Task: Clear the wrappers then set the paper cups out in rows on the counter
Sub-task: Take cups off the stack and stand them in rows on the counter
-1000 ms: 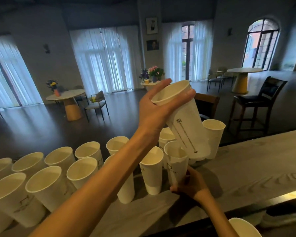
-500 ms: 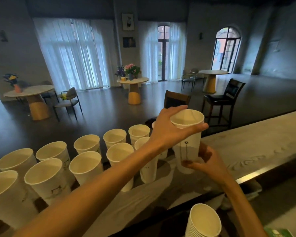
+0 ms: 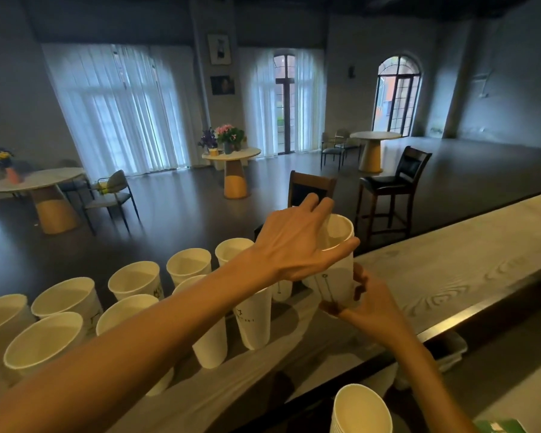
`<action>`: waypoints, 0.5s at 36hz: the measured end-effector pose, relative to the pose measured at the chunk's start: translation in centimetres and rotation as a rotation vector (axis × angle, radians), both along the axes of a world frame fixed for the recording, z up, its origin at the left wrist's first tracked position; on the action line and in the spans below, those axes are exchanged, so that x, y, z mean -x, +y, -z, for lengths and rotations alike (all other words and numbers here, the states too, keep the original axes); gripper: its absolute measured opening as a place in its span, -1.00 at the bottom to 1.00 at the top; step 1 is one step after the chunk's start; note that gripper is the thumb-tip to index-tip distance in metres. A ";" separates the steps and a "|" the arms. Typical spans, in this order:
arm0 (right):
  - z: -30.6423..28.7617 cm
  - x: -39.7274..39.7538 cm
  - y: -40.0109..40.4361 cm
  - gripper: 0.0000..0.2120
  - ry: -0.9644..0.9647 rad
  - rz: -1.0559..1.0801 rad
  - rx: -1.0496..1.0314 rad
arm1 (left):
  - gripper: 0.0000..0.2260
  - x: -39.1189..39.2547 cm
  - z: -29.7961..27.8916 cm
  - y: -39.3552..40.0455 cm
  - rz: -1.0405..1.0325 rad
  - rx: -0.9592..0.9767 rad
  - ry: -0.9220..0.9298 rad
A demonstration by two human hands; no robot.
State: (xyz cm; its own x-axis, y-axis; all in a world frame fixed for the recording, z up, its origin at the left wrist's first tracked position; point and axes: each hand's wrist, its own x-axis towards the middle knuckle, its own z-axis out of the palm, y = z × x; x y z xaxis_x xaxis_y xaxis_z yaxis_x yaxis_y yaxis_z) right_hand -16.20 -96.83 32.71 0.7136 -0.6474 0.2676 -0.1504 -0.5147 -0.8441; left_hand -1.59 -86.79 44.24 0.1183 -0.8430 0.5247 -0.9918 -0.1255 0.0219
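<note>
Several white paper cups (image 3: 135, 279) stand upright in two rows on the grey wooden counter (image 3: 450, 270), running from the left edge toward the middle. At the right end of the rows a white paper cup (image 3: 336, 276) is upright just above or on the counter. My left hand (image 3: 297, 242) reaches across from the left and grips its rim, thumb on the near side and fingers over the far side. My right hand (image 3: 366, 301) holds its lower wall from below. A stack of nested cups (image 3: 359, 410) pokes up at the bottom edge, below the counter.
The counter stretches bare to the right. Beyond it stand two dark bar chairs (image 3: 394, 182), round tables (image 3: 231, 157) with flowers, and curtained windows. A green packet (image 3: 497, 428) shows at the bottom right corner.
The held cup went from tilted and raised to upright and low at the right end of the rows. My right hand moved from another cup to this cup's base. The camera dipped.
</note>
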 end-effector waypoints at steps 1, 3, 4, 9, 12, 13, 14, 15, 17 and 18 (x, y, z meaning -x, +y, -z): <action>0.0 -0.1 -0.1 -0.30 0.002 0.006 -0.005 | -0.33 0.1 0.0 -0.1 -0.018 -0.004 0.014; 0.3 -0.4 -0.4 -0.29 0.008 0.028 0.007 | -0.31 0.2 -0.1 -0.3 -0.056 -0.008 0.025; 0.6 -0.6 -0.5 -0.30 0.008 0.044 0.029 | -0.30 0.3 -0.1 -0.5 -0.070 -0.011 0.029; 2.0 -1.1 -1.2 -0.29 0.034 0.224 0.222 | -0.36 0.4 0.0 -1.2 -0.132 -0.050 0.101; 3.1 -1.2 -1.6 -0.27 0.066 0.372 0.366 | -0.40 0.2 -0.8 -1.4 -0.199 -0.089 0.236; 3.6 -1.1 -1.8 -0.26 0.062 0.411 0.378 | -0.40 0.0 -1.5 -1.4 -0.216 -0.085 0.283; 4.1 -1.1 -2.1 -0.26 0.053 0.444 0.371 | -0.41 -0.3 -2.4 -1.2 -0.220 -0.066 0.313; 4.7 -0.9 -2.4 -0.26 0.036 0.464 0.334 | -0.45 -0.7 -3.5 -1.0 -0.210 -0.035 0.323; 5.8 -0.6 -3.1 -0.27 0.003 0.479 0.222 | -0.61 -1.5 -6.0 -0.2 -0.145 0.032 0.306; 6.4 -0.4 -3.5 -0.27 -0.009 0.475 0.155 | -0.63 -1.9 -7.1 0.1 -0.123 0.064 0.305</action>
